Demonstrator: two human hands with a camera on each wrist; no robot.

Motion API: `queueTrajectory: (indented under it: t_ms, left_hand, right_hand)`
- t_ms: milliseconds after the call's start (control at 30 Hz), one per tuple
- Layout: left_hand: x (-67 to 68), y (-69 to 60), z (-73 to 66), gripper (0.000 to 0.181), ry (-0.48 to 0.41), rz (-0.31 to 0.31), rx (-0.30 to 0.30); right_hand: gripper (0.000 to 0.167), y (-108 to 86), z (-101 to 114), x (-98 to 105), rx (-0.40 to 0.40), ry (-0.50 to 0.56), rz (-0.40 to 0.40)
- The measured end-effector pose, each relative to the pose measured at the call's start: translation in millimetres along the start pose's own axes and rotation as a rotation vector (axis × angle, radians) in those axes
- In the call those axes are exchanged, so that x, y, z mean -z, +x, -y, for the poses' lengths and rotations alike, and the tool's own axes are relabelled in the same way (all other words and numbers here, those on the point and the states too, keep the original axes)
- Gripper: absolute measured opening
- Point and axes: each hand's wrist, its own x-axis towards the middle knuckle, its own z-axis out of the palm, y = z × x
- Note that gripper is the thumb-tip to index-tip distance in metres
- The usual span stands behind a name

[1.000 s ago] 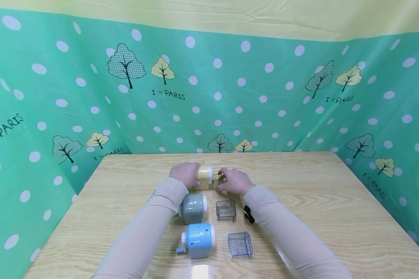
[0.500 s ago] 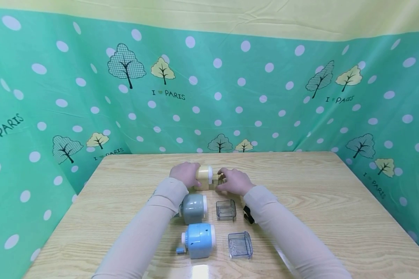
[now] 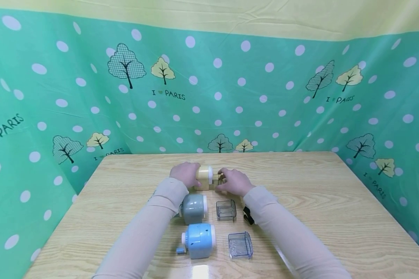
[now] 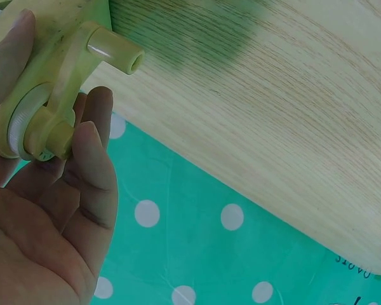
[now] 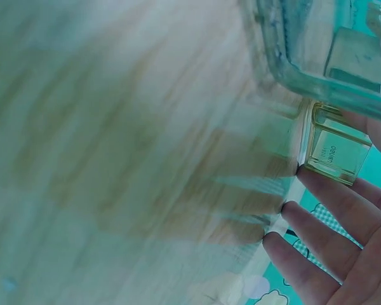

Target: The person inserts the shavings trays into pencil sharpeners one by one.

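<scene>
Near the far side of the table, my left hand (image 3: 185, 174) grips a yellow crank pencil sharpener (image 3: 203, 179) by its crank end. In the left wrist view its crank handle (image 4: 114, 49) sticks out, with the thumb and fingers around the body. My right hand (image 3: 235, 181) pinches a clear yellow shavings drawer (image 5: 336, 152) between thumb and fingers, its other fingers spread. In the head view that drawer lies right against the sharpener's white-rimmed end; how far it sits inside cannot be told.
Closer in stand a grey sharpener (image 3: 193, 208) and a blue sharpener (image 3: 199, 241). To their right lie a clear grey drawer (image 3: 225, 210) and a clear blue drawer (image 3: 240, 245). A small black object (image 3: 248, 215) is partly under the right sleeve. A patterned curtain (image 3: 202, 93) borders the table.
</scene>
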Motion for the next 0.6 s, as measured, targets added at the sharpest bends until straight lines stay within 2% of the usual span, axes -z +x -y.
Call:
queueTrajectory:
  t_ms: [600]
  left_hand:
    - [0.8,-0.7,-0.9,0.049,0.003,0.005,0.003]
  right_hand:
    - [0.066,-1.3,3.6,-0.5,0.008,-0.022,-0.005]
